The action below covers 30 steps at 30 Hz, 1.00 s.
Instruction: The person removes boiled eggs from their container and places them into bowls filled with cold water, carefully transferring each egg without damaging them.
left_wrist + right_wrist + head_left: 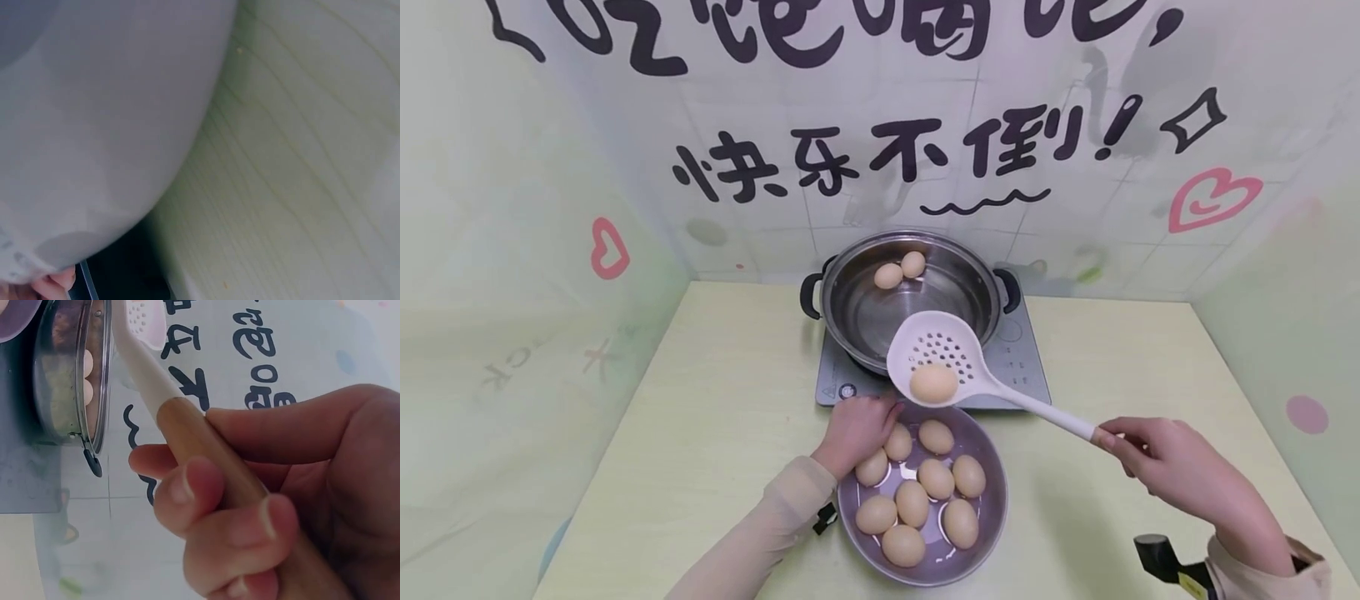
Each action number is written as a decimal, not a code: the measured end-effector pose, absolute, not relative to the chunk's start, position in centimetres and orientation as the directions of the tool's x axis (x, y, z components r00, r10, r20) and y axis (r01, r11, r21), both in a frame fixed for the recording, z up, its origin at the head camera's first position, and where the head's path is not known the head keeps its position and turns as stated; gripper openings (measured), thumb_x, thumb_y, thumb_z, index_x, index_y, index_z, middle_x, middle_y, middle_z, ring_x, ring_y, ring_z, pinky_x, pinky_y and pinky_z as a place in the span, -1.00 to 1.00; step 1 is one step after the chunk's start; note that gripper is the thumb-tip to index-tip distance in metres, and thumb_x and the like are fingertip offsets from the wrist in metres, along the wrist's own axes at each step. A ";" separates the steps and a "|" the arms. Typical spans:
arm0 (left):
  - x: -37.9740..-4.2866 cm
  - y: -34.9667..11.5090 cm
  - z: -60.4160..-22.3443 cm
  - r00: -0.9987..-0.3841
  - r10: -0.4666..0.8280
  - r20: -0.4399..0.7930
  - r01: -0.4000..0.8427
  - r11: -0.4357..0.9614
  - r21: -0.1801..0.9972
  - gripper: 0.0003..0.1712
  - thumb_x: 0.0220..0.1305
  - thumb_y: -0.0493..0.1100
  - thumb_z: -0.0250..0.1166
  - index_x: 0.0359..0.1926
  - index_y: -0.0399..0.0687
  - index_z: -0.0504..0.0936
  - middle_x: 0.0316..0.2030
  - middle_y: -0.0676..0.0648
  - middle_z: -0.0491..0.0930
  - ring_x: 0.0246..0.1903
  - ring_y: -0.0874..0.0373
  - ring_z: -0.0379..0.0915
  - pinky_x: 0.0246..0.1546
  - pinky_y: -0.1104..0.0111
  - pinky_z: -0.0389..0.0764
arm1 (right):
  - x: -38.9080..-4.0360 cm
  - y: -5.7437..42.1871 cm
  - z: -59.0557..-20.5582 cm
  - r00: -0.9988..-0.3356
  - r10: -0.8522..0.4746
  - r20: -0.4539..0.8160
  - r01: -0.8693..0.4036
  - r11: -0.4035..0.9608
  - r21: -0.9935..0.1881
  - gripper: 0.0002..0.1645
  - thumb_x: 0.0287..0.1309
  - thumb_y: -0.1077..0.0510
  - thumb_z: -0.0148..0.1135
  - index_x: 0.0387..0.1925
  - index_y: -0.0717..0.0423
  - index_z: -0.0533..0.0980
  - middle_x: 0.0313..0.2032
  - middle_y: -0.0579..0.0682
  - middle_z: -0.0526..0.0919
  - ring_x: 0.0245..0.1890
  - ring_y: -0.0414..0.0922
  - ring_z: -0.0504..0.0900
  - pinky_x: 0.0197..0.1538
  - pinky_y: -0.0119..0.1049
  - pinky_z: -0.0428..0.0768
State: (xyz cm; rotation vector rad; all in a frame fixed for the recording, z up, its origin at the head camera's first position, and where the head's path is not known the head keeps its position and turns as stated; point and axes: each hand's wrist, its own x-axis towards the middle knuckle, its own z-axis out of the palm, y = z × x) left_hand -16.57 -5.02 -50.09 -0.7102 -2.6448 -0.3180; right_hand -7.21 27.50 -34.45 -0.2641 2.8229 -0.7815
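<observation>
My right hand [1180,467] grips the wooden handle [219,469] of a white slotted skimmer [936,325], fingers curled round it. One brown egg [933,383] lies in the skimmer's perforated head, over the near rim of a steel pot [880,321]. Two eggs [900,271] sit at the far side inside that pot. At the far left rim of a purple-grey bowl [1000,508], my left hand [859,427] holds the edge. Several brown eggs [912,502] lie in this bowl. The left wrist view shows mostly its pale outer side [112,125] and a few fingertips [56,284].
Beneath the pot is a flat grey induction cooktop [1030,367] with touch controls on its right. The pot has black side handles [809,296]. A pale yellow wood-grain table [730,375] carries everything. Behind it stands a white wall sheet [760,242] with large black lettering.
</observation>
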 end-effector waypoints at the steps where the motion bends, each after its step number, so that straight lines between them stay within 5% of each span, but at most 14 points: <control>1: -16.6 -5.0 -50.1 -0.804 0.432 0.409 0.515 0.850 0.113 -0.72 0.19 0.01 0.17 -0.57 -0.01 0.48 -0.80 0.01 0.41 -0.77 0.04 0.40 -0.80 0.27 0.27 | -6.8 27.6 -34.6 -0.964 -0.227 -0.142 -0.120 0.841 -0.527 -0.82 0.28 0.08 0.00 -0.31 0.02 0.51 -0.70 -0.21 0.33 -0.82 -0.35 0.22 -0.71 -0.43 0.22; 11: -16.5 -5.1 -49.8 -0.836 0.445 0.320 0.490 0.869 0.071 -0.84 0.17 -0.07 0.16 -0.47 -0.03 0.50 -0.76 0.00 0.45 -0.76 0.07 0.38 -0.77 0.30 0.31 | -3.5 29.2 -36.7 -0.941 -0.313 -0.132 -0.180 0.789 -0.587 -0.87 0.27 0.15 0.01 -0.30 -0.09 0.50 -0.68 -0.31 0.29 -0.80 -0.43 0.13 -0.72 -0.45 0.19; 30: -16.5 -5.1 -49.8 -0.816 0.434 0.381 0.513 0.848 0.133 -0.70 0.24 0.03 0.12 -0.56 0.00 0.43 -0.76 0.01 0.48 -0.73 0.03 0.45 -0.77 0.27 0.32 | -1.8 30.8 -40.0 -0.898 -0.381 -0.222 -0.141 0.726 -0.673 -0.85 0.28 0.12 -0.01 -0.38 -0.13 0.47 -0.66 -0.33 0.30 -0.75 -0.44 0.20 -0.70 -0.47 0.27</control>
